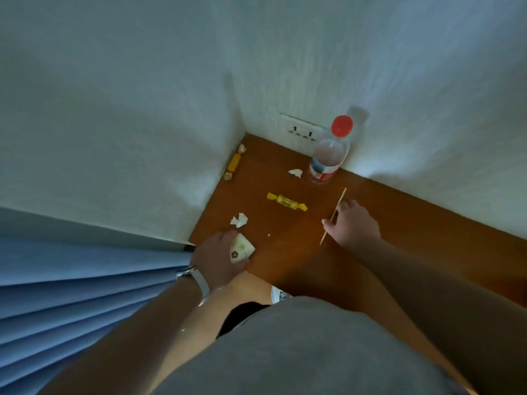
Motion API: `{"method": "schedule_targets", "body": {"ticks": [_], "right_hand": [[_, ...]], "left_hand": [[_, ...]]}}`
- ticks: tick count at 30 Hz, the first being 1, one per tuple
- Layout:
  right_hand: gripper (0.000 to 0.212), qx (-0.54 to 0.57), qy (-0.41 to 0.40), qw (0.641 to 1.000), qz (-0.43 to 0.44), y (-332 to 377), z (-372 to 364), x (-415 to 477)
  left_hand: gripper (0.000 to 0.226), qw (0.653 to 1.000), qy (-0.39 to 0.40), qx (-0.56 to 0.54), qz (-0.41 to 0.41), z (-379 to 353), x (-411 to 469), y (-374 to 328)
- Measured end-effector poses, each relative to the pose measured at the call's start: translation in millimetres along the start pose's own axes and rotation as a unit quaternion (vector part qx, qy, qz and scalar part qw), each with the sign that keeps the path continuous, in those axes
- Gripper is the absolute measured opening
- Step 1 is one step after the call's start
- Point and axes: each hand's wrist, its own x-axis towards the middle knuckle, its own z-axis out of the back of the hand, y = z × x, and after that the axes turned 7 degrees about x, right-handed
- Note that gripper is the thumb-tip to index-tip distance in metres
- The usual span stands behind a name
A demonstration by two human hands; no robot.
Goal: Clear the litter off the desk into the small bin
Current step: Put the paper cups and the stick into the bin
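On the brown wooden desk point(399, 223) my left hand point(219, 258) is closed around a pale paper wrapper point(242, 248) printed with a small flower, near the desk's left edge. My right hand point(352, 223) pinches a thin wooden skewer point(333, 215) that slants up to the right. Between the hands lie a crumpled white paper scrap point(239, 220) and a yellow sweet wrapper point(286, 201). A second white scrap point(295, 173) lies further back, and a gold sweet wrapper point(234, 163) rests against the left wall. No bin is in view.
A clear plastic bottle point(328, 158) with a red cap stands at the back by the wall, next to a white socket plate point(302, 132). White walls close the desk's corner. Blue curtain folds point(85, 280) hang at the left. A tiny white crumb point(268, 235) lies mid-desk.
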Motion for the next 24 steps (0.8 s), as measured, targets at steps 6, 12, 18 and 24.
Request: {"method": "schedule_targets", "body": {"ticks": [6, 12, 18, 24], "right_hand": [[0.030, 0.023, -0.006, 0.998, -0.057, 14, -3, 9], [0.021, -0.031, 0.028, 0.995, -0.096, 16, -3, 4], [0.023, -0.020, -0.002, 0.998, -0.061, 2, -4, -22], [0.027, 0.095, -0.021, 0.993, -0.059, -32, 13, -47]], "left_hand": [[0.072, 1.000, -0.017, -0.026, -0.001, -5, 5, 1], [0.073, 0.997, -0.040, -0.058, 0.010, 0, 6, 5], [0.069, 0.996, -0.047, -0.078, -0.003, 9, 9, -11], [0.067, 0.992, -0.060, -0.092, -0.059, 22, 18, -56]]}}
